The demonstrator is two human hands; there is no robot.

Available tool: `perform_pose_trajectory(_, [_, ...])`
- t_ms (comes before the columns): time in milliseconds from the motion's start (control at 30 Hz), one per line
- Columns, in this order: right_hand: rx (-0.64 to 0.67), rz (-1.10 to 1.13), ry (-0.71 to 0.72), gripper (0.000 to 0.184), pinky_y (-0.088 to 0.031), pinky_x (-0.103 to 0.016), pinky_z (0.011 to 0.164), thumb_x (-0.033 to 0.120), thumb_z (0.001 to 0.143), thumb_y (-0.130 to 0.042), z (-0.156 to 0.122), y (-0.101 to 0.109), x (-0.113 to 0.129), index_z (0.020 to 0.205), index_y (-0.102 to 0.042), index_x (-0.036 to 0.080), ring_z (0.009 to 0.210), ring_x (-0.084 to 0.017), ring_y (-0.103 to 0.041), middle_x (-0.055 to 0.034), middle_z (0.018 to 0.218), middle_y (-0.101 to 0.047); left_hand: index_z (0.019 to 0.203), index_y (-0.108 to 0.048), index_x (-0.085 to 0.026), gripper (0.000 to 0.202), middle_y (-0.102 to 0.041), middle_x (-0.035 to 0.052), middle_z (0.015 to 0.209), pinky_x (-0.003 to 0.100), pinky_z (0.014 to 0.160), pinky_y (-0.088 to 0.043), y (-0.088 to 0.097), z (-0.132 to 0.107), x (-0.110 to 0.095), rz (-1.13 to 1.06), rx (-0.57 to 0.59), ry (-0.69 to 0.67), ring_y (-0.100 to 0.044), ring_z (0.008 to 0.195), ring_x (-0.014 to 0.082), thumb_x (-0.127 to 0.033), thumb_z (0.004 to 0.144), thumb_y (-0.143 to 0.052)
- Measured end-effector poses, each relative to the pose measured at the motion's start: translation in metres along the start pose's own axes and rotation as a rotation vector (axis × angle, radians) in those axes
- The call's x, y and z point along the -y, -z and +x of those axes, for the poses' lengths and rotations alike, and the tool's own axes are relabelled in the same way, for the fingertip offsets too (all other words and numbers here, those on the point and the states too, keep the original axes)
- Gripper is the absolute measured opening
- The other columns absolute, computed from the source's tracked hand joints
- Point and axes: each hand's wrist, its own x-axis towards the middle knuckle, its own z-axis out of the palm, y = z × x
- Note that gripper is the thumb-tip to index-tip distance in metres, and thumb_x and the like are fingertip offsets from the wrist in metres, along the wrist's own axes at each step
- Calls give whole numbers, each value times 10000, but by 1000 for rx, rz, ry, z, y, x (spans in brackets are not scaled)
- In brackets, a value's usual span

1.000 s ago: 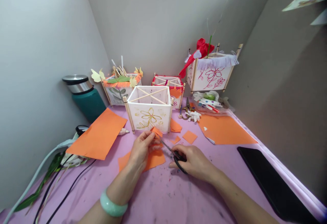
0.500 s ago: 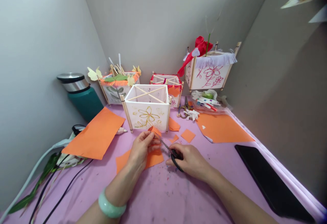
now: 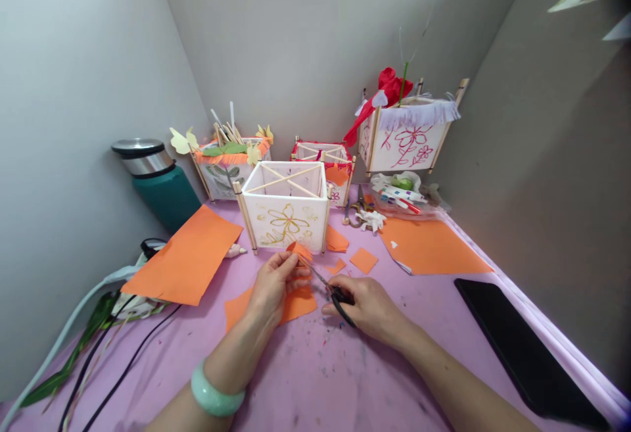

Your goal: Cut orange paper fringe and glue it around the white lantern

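My left hand [image 3: 274,284] pinches a small folded piece of orange paper [image 3: 298,251] just above the purple table [image 3: 315,373]. My right hand [image 3: 362,307] grips black-handled scissors [image 3: 331,289], and their blades reach into that orange piece. A larger orange scrap [image 3: 296,305] lies flat under both hands. Right behind them stands a white paper lantern box [image 3: 284,212] with a yellow flower drawn on its front. A pale green bangle [image 3: 215,394] circles my left wrist.
Orange sheets lie at left [image 3: 185,258] and right [image 3: 431,246], small offcuts [image 3: 363,260] between. Three more decorated lanterns [image 3: 410,137] and a bag of markers [image 3: 401,196] stand at the back. A teal flask [image 3: 158,185] and cables [image 3: 113,366] are left; a black slab [image 3: 522,350] is right.
The scissors and my right hand have edged slightly toward the orange piece, which my left hand keeps pinched in the same spot. Otherwise only the view shifts a little.
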Motion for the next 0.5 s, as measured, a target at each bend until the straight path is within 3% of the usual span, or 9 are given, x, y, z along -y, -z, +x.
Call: perform_pose_trajectory(500, [-18, -57, -9, 248, -293, -208, 534, 447, 754, -686, 0, 2, 3, 786, -641, 205, 572, -118, -492, 22, 660, -610, 764, -588, -123, 140, -678, 48, 621, 210, 503, -531, 1, 0, -2, -2, 4, 19, -654, 545, 135, -205, 746, -700])
